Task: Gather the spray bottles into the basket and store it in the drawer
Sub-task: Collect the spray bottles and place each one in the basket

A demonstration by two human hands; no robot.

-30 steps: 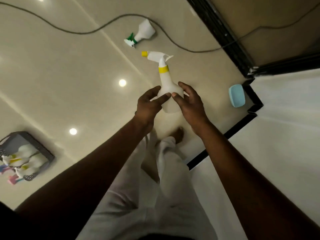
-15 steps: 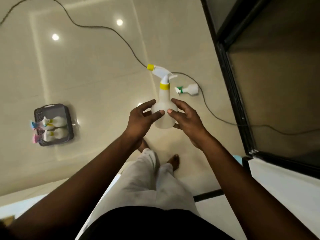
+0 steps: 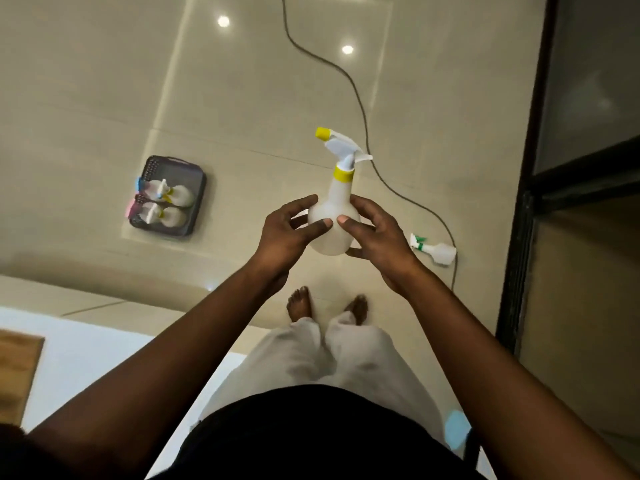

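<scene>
I hold a white spray bottle with a yellow collar and nozzle tip upright in front of me, above the floor. My left hand grips its round body from the left and my right hand from the right. A dark basket sits on the floor to the left, with two white spray bottles lying in it, their blue and pink nozzles pointing left. A small white bottle with a green nozzle lies on the floor to the right.
A grey cable snakes across the glossy tiled floor, past the green-nozzled bottle. A dark-framed glass door stands on the right. My bare feet are below the held bottle. A white surface with a wooden patch lies at lower left.
My view has turned left while both hands kept the yellow-nozzled bottle. The basket has shifted from the far left toward the middle, and the green-nozzled bottle from ahead to my right.
</scene>
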